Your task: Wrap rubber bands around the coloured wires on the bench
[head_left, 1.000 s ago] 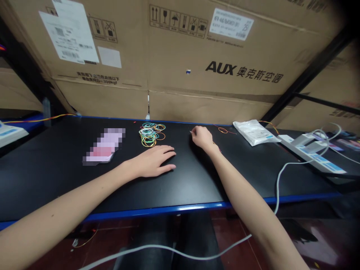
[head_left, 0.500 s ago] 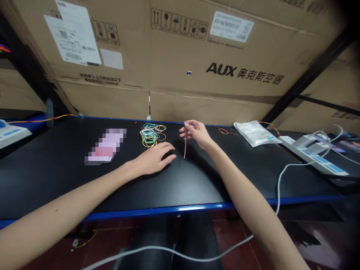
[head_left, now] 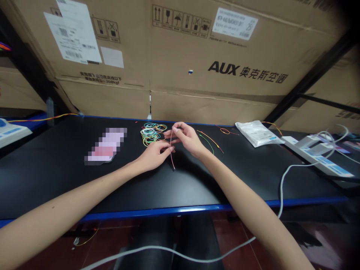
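My right hand (head_left: 188, 140) pinches the top of a thin pink wire (head_left: 171, 157) above the black table (head_left: 197, 180). The wire hangs down toward the tabletop. My left hand (head_left: 154, 154) has risen off the table and its fingertips close on the same wire lower down. Just behind the hands lies a pile of coloured wire loops (head_left: 151, 132). To the right of my right hand, a few loose wires (head_left: 210, 140), green, yellow and red, lie on the table.
A blurred pink object (head_left: 105, 147) lies at left. A white plastic packet (head_left: 255, 132) and a small orange loop (head_left: 224, 131) lie at right, beside power strips (head_left: 317, 159) with a grey cable (head_left: 281, 187). Large cardboard boxes (head_left: 180, 60) wall off the back.
My right hand lifted a pink wire from the table and carried it left toward the middle. My left hand rose from lying flat and closed its fingertips on the wire.
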A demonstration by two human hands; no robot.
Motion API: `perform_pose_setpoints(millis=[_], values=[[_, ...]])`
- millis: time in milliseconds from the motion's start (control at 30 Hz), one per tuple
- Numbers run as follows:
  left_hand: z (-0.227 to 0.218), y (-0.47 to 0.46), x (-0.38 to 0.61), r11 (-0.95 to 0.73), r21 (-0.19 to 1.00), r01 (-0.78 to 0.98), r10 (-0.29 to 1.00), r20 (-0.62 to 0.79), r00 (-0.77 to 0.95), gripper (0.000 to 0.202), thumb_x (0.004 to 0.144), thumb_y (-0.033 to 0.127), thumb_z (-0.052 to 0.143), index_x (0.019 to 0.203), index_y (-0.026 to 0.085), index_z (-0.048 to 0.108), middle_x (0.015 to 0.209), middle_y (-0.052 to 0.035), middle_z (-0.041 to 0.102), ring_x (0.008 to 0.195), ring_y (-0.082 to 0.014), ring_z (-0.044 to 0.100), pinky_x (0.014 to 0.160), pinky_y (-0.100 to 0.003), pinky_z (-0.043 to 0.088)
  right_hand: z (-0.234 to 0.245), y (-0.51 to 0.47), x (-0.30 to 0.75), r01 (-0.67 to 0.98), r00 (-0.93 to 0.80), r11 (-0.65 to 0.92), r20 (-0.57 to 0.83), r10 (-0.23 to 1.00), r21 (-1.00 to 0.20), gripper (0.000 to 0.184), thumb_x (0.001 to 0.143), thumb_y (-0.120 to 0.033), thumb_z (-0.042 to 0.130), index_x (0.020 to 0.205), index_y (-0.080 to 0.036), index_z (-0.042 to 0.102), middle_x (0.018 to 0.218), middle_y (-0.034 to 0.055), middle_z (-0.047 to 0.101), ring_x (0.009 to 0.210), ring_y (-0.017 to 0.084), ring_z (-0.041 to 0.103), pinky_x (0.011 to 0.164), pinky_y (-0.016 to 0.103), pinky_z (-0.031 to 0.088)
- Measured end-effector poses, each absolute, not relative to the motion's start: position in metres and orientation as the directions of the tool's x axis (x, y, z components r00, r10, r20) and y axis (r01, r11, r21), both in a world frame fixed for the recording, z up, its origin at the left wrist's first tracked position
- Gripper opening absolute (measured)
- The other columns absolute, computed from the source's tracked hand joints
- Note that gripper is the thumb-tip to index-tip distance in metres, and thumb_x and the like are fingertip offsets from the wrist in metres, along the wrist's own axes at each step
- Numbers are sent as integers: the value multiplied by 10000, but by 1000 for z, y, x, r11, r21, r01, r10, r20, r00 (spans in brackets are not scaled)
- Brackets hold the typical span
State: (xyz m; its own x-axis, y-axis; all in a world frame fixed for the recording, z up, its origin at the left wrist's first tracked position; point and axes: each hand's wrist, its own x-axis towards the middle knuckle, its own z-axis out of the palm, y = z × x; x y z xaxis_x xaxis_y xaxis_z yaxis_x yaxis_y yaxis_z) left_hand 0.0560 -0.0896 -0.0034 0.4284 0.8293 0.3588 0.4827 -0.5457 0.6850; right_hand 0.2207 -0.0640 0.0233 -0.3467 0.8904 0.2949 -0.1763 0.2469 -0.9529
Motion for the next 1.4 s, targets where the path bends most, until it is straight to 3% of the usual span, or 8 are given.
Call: perform_pose_setpoints(millis=[267,533,633,767,867,1067,1267,1400], values=[[-1,-88,56,-513,742,431,845,349,405,271,883,321,515,788,187,731,865,-43,738,845,-192,675,806,-310,498,25,-62,223,-197,-276,347,392,878,-917,237,838,-433,663,881,-231,547,918,13,716,853,127,665,682,228,527],[7,-90,56,-402,800,446,893,235,384,331,875,372,517,703,172,716,779,-49,744,752,-193,673,786,-333,504,25,-62,225,-369,-318,118,244,916,-922,230,819,-404,703,942,-239,601,869,-7,722,793,125,687,688,238,528],[9,-92,57,-333,889,313,890,187,416,331,866,387,549,674,166,705,742,-51,734,721,-176,667,776,-324,520,25,-59,228,-396,-326,47,188,926,-917,229,832,-366,694,1021,-243,654,859,-17,708,788,111,677,707,229,521],[10,-95,60,-55,998,21,888,40,458,361,827,456,642,630,155,649,699,-55,717,684,-173,688,749,-329,553,27,-59,230,-473,-356,-35,154,922,-880,119,857,-321,668,928,-225,672,713,-53,619,703,83,626,790,242,535],[12,-97,58,139,986,-92,851,-71,520,358,800,465,700,644,151,628,636,-48,693,618,-170,685,695,-324,558,31,-62,229,-548,-387,-104,142,911,-830,69,899,-285,611,868,-230,638,654,-71,565,640,78,591,854,269,548],[21,-99,52,335,929,-158,762,-168,626,270,882,395,629,846,144,723,674,-69,712,647,-170,688,724,-331,557,36,-63,229,-544,-309,-184,-8,951,-819,128,957,-276,514,875,-242,607,726,-48,662,633,88,627,699,211,554],[28,-96,50,398,838,-374,843,-174,509,451,944,440,466,905,98,757,812,-126,755,732,-183,709,734,-292,557,37,-56,233,-630,-239,-190,-45,970,-753,197,980,-231,453,873,-234,618,716,-37,705,635,87,658,656,199,564],[31,-96,50,296,814,-500,912,-85,402,449,941,424,463,947,82,753,991,-164,751,919,-225,710,847,-326,552,35,-51,236,-649,-171,-124,-14,985,-751,180,973,-226,462,874,-238,611,729,-39,712,665,85,671,724,205,576]])
